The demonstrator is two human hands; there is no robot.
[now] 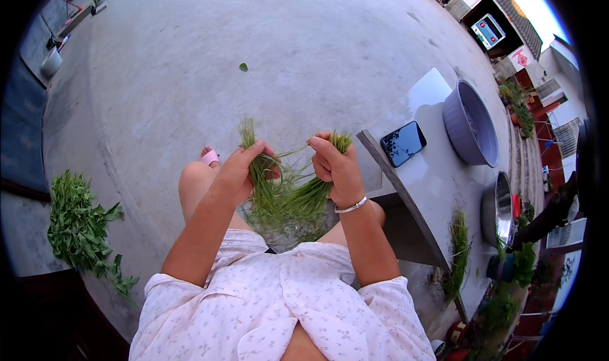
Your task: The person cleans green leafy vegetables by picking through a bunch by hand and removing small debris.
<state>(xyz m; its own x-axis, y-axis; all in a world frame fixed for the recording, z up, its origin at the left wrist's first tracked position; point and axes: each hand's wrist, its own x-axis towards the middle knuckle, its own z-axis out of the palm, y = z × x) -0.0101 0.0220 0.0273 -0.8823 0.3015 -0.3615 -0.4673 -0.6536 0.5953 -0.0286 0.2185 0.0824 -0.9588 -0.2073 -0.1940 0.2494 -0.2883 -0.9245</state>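
My left hand (244, 167) is closed round a bunch of thin grass-like greens, whose tips (247, 131) stick up above the thumb. To its right, my right hand (338, 169) grips a second part of the greens (311, 198). Its thumb and forefinger pinch a few thin strands stretched between the two hands. Long loose stems hang below both hands, over a pile between my legs that they partly hide. A silver bangle (351, 206) circles my right wrist.
At right, a pale table (419, 101) bears a phone (404, 143), a purple basin (471, 123), a metal bowl (498, 209) and another bunch of thin greens (458, 253). Leafy greens (79, 218) lie on the concrete at left. One leaf (243, 67) lies farther off.
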